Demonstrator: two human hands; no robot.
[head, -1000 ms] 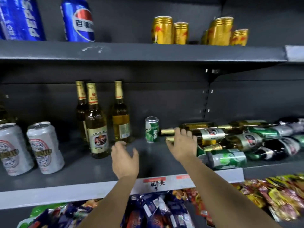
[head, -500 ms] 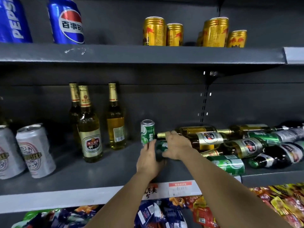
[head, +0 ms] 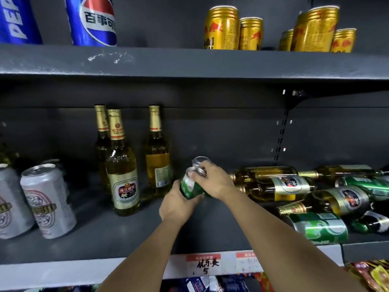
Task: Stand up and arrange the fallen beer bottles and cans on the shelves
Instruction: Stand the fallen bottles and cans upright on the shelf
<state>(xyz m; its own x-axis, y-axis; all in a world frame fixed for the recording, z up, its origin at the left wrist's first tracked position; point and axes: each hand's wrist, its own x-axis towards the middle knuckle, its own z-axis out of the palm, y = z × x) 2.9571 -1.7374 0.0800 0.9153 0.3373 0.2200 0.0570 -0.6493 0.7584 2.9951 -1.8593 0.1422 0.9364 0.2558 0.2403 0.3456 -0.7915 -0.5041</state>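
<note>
Head view: I'd judge the green can (head: 190,187) light and slick, left hand (head: 179,204) cupping its base, right hand (head: 212,181) pinching its rim

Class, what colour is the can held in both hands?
Green with white markings, head view.

Two bare hands are holding a small green beer can (head: 190,189) above the middle shelf (head: 105,239). The left hand (head: 179,205) is cupping its base; the right hand (head: 214,182) is gripping its top. Three gold-capped beer bottles (head: 123,165) are standing left; fallen bottles and cans (head: 315,199) are lying piled right.
</note>
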